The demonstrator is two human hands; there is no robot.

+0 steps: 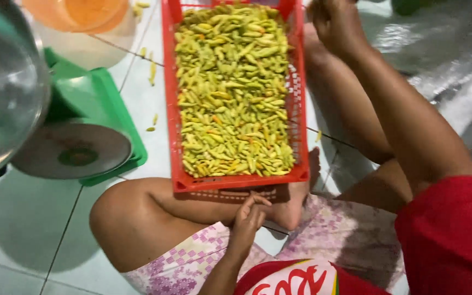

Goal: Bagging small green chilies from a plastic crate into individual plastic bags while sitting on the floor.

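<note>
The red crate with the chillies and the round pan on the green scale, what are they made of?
The red crate looks like moulded plastic: bright even colour, thin walls full of little holes. The round pan on the green scale looks like dull grey metal, with a soft sheen.

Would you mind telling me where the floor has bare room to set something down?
Bare tile lies below the green scale, left of the knee. The red crate is packed with chillies; legs crowd its near end.

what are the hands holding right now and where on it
The left hand has its fingertips pinched below the red crate; anything held is too small to tell. The right hand sits at the crate's far corner; its grip is hidden.
</note>
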